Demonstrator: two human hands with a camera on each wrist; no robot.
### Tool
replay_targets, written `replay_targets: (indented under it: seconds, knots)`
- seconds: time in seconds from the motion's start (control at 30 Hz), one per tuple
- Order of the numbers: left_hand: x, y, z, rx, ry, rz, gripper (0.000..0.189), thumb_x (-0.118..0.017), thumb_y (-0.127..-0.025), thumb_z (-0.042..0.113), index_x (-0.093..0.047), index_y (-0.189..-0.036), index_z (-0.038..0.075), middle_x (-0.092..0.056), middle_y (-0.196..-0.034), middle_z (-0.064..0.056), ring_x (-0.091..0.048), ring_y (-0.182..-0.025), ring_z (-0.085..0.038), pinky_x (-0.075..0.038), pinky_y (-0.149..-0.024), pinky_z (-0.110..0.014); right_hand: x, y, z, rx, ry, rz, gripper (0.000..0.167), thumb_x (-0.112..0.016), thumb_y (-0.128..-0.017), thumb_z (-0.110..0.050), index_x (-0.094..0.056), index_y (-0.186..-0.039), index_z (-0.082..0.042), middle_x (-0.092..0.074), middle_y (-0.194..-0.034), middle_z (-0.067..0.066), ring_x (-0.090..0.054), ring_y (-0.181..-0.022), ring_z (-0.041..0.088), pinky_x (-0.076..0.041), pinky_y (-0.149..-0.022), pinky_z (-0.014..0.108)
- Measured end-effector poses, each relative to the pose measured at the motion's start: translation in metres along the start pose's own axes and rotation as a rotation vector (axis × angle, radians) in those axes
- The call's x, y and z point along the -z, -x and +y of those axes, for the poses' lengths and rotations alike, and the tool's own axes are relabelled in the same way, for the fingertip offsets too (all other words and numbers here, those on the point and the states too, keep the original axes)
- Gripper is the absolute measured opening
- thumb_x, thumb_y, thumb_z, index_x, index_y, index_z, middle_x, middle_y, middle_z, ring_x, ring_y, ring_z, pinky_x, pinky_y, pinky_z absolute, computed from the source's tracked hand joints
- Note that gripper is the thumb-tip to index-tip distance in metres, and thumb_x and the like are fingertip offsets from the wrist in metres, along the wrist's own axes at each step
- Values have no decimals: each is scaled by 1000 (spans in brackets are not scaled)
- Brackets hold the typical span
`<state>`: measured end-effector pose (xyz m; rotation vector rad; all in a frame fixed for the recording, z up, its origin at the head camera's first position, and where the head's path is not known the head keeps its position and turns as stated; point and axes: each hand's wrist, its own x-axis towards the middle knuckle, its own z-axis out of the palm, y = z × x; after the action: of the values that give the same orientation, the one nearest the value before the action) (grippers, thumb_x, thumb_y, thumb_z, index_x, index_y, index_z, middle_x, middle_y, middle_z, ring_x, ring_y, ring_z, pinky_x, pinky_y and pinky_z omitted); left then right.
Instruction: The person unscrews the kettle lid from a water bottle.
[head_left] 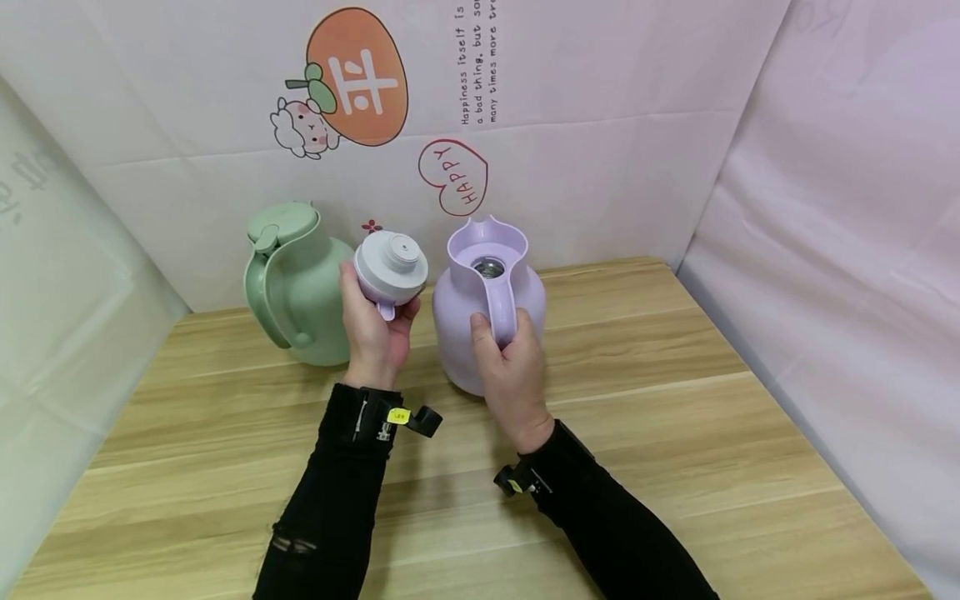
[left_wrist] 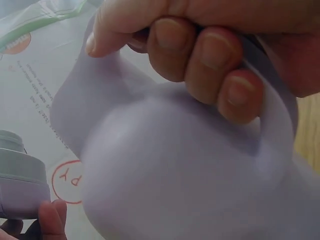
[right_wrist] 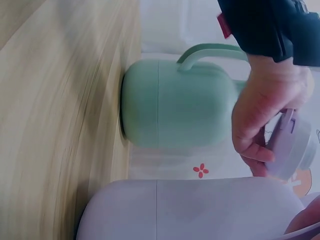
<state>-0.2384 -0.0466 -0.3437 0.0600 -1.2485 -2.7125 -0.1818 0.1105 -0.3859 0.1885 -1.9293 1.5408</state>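
My left hand point(head_left: 372, 337) holds a lavender jug lid point(head_left: 386, 293) by its side, with the pale grey stopper point(head_left: 393, 257) facing up. The lid is held in the air between two jugs. To its right, the lavender jug point(head_left: 457, 325) stands upright with its mouth uncovered, and a shiny inner opening shows. My right hand point(head_left: 513, 375) grips this jug's handle point(head_left: 501, 304); in the left wrist view, curled fingers point(left_wrist: 215, 50) wrap the handle. The right wrist view shows the left hand point(right_wrist: 265, 110) pinching the lid point(right_wrist: 290, 145) beyond the lavender jug's body point(right_wrist: 210, 207).
A green jug point(head_left: 326, 287) with its lid on stands at the back left, close beside the left hand. The wooden table point(head_left: 637, 400) ends at a printed cloth backdrop point(head_left: 600, 167), with more pale cloth point(head_left: 840, 250) along the sides.
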Motion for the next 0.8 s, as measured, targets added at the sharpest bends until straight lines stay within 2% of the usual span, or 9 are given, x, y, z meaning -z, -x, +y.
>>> replay_targets:
  seconds: [0.27, 0.6, 0.73, 0.8]
  knots:
    - [12, 1, -15, 77, 61, -2, 68, -20, -108, 64, -59, -139, 17, -68, -114, -10, -71, -98, -25, -56, -77, -24, 3, -5, 4, -31, 26, 28, 33, -68, -100, -30, -58, -101, 1, -57, -80, 11, -57, -75, 24, -45, -64, 37]
    - [26, 2, -27, 190, 136, 121, 67, -22, -108, 66, -58, -143, 21, -63, -129, -15, -70, -115, -31, -59, -82, -25, 7, -16, 13, -4, 45, 78, 34, -68, -101, -28, -56, -99, 3, -53, -80, 10, -55, -74, 25, -44, -63, 38]
    - [30, -2, -35, 215, 139, 163, 64, -23, -109, 63, -56, -144, 20, -63, -129, -15, -71, -109, -30, -60, -80, -25, 8, -21, 15, -3, 43, 90, 35, -67, -101, -29, -55, -98, 3, -55, -82, 11, -58, -75, 26, -46, -65, 39]
    - [32, -4, -39, 222, 131, 176, 63, -23, -110, 61, -55, -144, 19, -63, -127, -15, -74, -98, -26, -60, -77, -26, 9, -24, 17, -1, 34, 91, 35, -67, -101, -29, -55, -98, 4, -59, -85, 14, -60, -78, 27, -48, -66, 40]
